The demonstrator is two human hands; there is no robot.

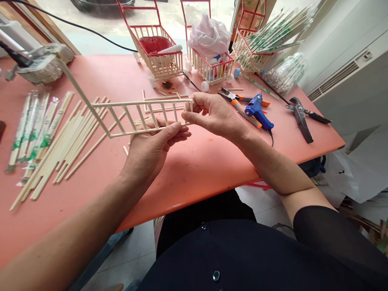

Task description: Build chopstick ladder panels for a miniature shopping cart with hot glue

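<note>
A ladder-like frame of pale wooden sticks (131,117) is held up above the pink table, one long stick slanting up at its left end. My left hand (151,145) grips its lower rail near the right end, thumb on top. At the frame's right end, the fingers of my right hand (212,113) pinch a short upright piece; my fingers partly hide that corner. Behind the frame, a flat stick rectangle (160,98) lies on the table. Loose chopsticks (66,141) spread out to the left of my left hand.
Small stick-built carts (165,66) stand along the back of the pink table (188,182). Pliers (239,107), a blue glue gun (259,111) and a black-handled tool (300,117) lie to the right. Wrapped chopsticks (33,125) lie at far left.
</note>
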